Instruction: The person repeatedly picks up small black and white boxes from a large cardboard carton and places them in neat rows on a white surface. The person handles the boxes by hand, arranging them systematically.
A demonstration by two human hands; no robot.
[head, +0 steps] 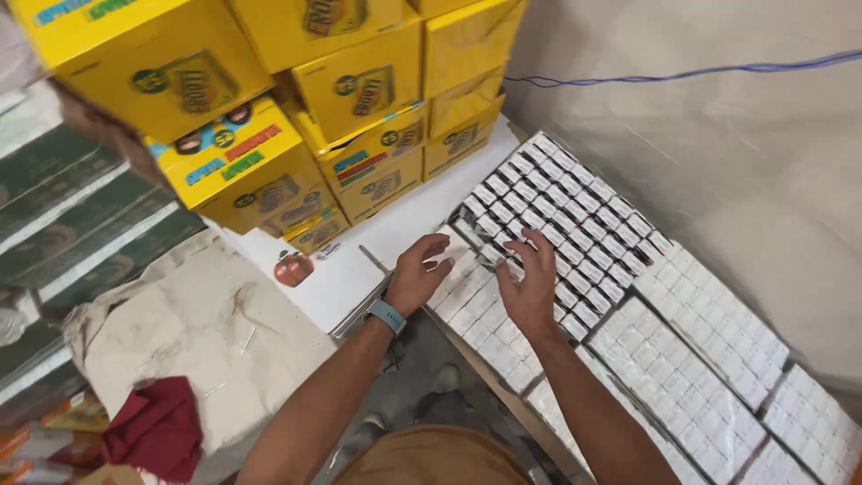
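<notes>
Rows of small white boxes (575, 216) stand packed tight on a low board, running from the upper middle to the lower right. My left hand (418, 274), with a light blue watch on the wrist, rests its fingers on the left edge of the rows. My right hand (530, 283) lies flat on top of the boxes with fingers spread. Neither hand lifts a box clear; whether the left fingers pinch one I cannot tell.
Yellow cartons (269, 99) are stacked high at the upper left. A white flat sheet (395, 224) with an apple picture lies below them. A beige cloth (197, 332) and a dark red rag (157, 427) lie at lower left. A blue wire (700, 72) crosses the grey wall.
</notes>
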